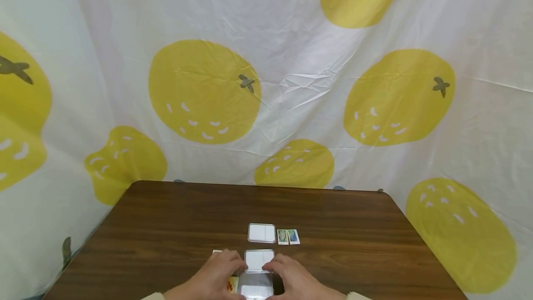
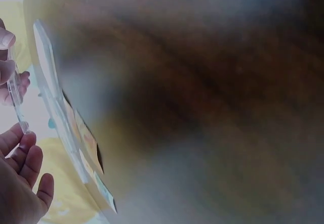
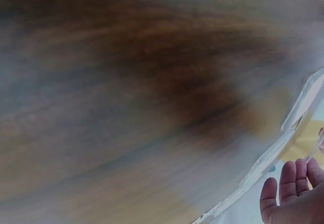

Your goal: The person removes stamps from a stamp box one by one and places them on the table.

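Observation:
Between my two hands is a thin clear plastic lid [image 1: 255,285], pinched at its left side by my left hand [image 1: 214,276] and at its right by my right hand [image 1: 296,280]. In the left wrist view the clear lid [image 2: 16,95] shows edge-on, raised off the table between the fingertips. Right beyond it lies a shallow clear case [image 1: 260,259] with a white insert, its near part overlapped by the lid in the head view. A small colourful stamp-like piece [image 1: 232,284] shows beside my left hand, partly hidden.
A second clear-edged case [image 1: 261,233] with a white insert lies farther back on the dark wooden table [image 1: 187,212]. Two small stamp-like pictures [image 1: 288,236] lie to its right. A white piece [image 1: 217,251] peeks out behind my left hand. A lemon-print cloth [image 1: 291,105] hangs behind the table.

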`<state>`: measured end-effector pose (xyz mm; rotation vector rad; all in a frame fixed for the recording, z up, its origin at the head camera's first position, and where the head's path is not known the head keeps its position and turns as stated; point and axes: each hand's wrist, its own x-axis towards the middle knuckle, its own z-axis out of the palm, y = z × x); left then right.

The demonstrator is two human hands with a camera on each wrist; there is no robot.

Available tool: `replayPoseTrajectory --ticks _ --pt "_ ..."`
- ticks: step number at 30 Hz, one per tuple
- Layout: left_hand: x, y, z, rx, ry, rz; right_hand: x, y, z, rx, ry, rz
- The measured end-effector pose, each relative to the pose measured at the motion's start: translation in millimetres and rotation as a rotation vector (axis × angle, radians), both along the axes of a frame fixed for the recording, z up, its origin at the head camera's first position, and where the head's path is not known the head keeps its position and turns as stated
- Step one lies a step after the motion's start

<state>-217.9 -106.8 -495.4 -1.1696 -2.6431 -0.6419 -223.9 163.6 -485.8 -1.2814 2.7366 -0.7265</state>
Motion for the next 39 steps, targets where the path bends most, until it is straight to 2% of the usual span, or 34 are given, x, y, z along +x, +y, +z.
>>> replayPoseTrajectory --ticks 4,8,17,26,30,34,39 --pt "-0.6 2.3 -5.9 -0.003 0.061 -0.025 2.1 2 -1.7 -0.001 -0.039 -0.011" --pt "-0.8 3.2 -11.8 0.006 0.136 -0.054 2.8 3 -4.8 0.015 -0.017 -0.017" --pt "-2.7 5.0 -18.1 -0.063 0.129 -0.075 0.8 4 -17.5 0.080 0.081 0.007" --pt "-4.4 5.3 -25.9 -0.043 0.245 -0.128 2.0 4 -22.8 0.101 0.164 0.018" --pt "-4.6 5.2 -26.1 -0.058 0.248 -0.127 1.6 5 -23.7 0.102 0.199 0.035" --pt "-3.8 4.8 -25.8 -0.058 0.240 -0.131 1.2 6 -24.0 0.101 0.182 0.039" --pt "-3.1 4.5 -23.6 -0.077 0.182 -0.124 0.9 6 -24.0 0.115 0.181 0.037"
